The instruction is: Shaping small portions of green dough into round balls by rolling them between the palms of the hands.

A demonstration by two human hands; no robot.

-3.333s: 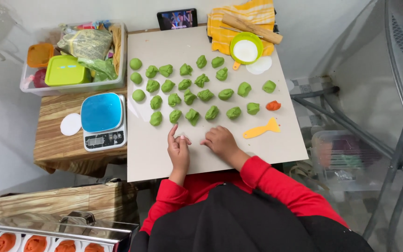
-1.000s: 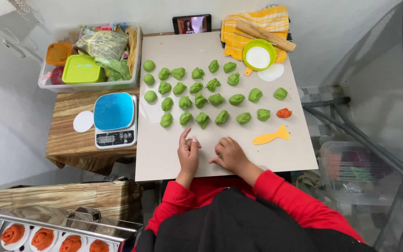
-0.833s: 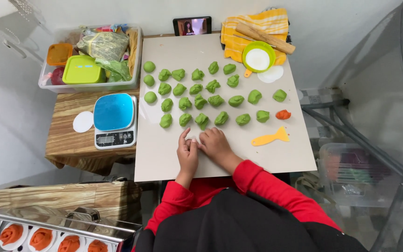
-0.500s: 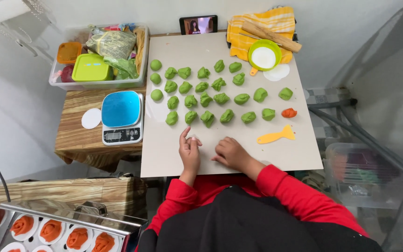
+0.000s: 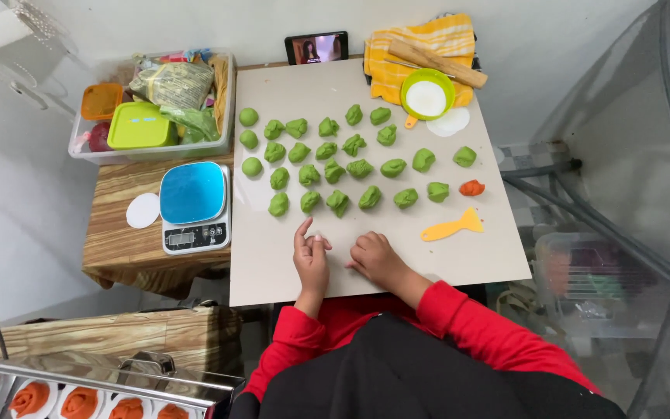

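The large pale beige rectangular work board point(image 5: 273, 264) carries everything in hand, and its near strip, in front of the person, is the only broad bare stretch on it. Across its middle lie the rows of small green dough lumps point(image 5: 339, 163), close together, with a single orange-red lump point(image 5: 471, 188) at the right end and a flat yellow-orange plastic scraper point(image 5: 451, 227) just below that. The left hand point(image 5: 311, 256) rests on the board near its front edge, fingers curled and index finger raised, seemingly pinching a small pale piece point(image 5: 316, 236) too small to identify; the right hand point(image 5: 374, 257) lies just beside it, loosely curled on the surface, and whether it holds anything cannot be told. Working this small piece well likely calls for keeping both hands low and close together on that bare strip, pressing lightly so nothing slides off the near edge, which lies just behind the wrists. Reaching forward is tight, since the nearest green lumps sit just beyond the fingertips; there is more room to the right, toward the scraper. To the left, the blue-topped white kitchen scale point(image 5: 194, 207) stands just beside the board's edge.
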